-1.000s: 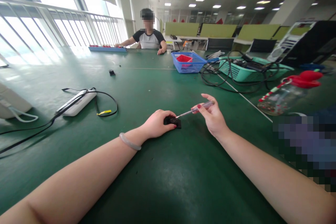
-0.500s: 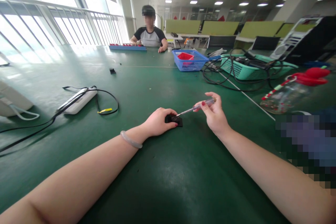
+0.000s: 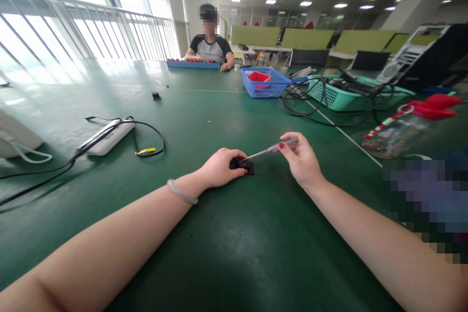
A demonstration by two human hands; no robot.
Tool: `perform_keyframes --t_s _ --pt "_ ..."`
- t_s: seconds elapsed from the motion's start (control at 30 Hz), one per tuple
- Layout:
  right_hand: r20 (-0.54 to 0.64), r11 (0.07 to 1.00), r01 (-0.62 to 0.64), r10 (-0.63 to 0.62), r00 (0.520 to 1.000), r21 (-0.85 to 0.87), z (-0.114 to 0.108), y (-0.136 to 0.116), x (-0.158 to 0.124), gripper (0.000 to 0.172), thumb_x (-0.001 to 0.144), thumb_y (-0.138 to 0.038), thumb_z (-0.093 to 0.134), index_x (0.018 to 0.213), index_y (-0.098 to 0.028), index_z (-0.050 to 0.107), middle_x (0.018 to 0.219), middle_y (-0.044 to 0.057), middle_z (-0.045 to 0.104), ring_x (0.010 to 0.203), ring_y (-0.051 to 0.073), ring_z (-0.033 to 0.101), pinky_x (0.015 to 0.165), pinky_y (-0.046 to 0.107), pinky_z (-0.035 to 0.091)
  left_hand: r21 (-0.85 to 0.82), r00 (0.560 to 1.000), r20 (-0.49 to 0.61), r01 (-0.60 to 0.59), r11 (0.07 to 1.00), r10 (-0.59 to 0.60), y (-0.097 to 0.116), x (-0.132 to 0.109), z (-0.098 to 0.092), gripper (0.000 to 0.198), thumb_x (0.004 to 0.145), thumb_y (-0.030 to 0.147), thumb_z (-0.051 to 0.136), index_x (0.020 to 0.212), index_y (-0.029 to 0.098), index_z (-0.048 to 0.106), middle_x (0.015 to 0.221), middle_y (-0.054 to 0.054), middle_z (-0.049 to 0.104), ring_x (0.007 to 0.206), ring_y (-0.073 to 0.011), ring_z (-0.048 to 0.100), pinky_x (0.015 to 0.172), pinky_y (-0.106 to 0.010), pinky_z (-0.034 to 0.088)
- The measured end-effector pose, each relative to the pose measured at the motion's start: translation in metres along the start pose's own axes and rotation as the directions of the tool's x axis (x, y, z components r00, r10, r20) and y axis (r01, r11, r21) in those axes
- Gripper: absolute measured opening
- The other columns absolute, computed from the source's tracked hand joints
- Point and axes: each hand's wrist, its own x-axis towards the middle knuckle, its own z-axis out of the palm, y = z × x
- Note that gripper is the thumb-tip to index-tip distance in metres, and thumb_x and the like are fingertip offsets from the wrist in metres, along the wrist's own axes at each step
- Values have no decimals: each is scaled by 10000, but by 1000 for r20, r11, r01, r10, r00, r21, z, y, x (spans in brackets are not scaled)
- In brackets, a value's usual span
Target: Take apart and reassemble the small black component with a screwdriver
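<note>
Green matting covers the table [image 3: 234, 253], and near its middle a small black part [image 3: 244, 165] lies flat, pinned by the left hand [image 3: 219, 169], whose fingers close over its left side. The right hand [image 3: 302, 161] pinches a slim screwdriver [image 3: 268, 149] by its clear handle, the metal tip meeting the top of the part. To do this well, I judge, the left hand should press straight down so the part cannot skate, while the driver stays seated in its slot and turns without leaning. Farther off sit a white power strip [image 3: 106, 137] at left and a blue basket [image 3: 263, 84] at the far side.
</note>
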Motion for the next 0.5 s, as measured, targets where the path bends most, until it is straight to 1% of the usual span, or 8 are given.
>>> perform_keyframes --t_s 0.07,0.13,0.3,0.4,0.5 --pt "11 999 3 -3 1000 -32 1 0 -1 276 785 -419 712 923 -237 558 796 -4 663 789 185 674 806 348 509 1 1000 0 -2 1000 2 0 0 0 338 769 390 650 1070 238 664 1012 -34 690 955 -233 605 863 -358 474" --pt "-2 1000 6 -6 1000 -18 0 1 -1 241 804 -411 692 899 -232 562 792 -3 660 781 183 672 797 347 507 1 1000 1 3 1000 -3 1 0 0 342 770 389 650 1077 239 661 1014 -35 690 960 -235 603 863 -360 474" --pt "-110 994 3 9 994 109 -5 5 4 172 816 -359 672 877 -234 571 746 -27 616 716 156 652 758 323 512 -8 1000 5 21 1000 -21 1 0 0 343 768 393 652 1078 248 660 1024 -33 686 978 -236 597 866 -359 476" --pt "-134 991 -16 34 990 131 -7 9 6 185 789 -318 687 905 -237 568 746 -28 627 711 154 652 759 321 515 -7 1000 6 13 1000 -13 1 0 -1 338 769 390 649 1074 246 661 1019 -31 687 973 -233 599 870 -356 475" --pt "-137 994 -40 54 989 102 -9 12 7 225 775 -292 688 949 -242 556 737 -27 645 725 161 658 787 334 519 -6 1000 11 3 1000 -3 1 -1 -1 324 773 385 642 1066 249 666 1004 -26 691 961 -227 607 862 -344 478"
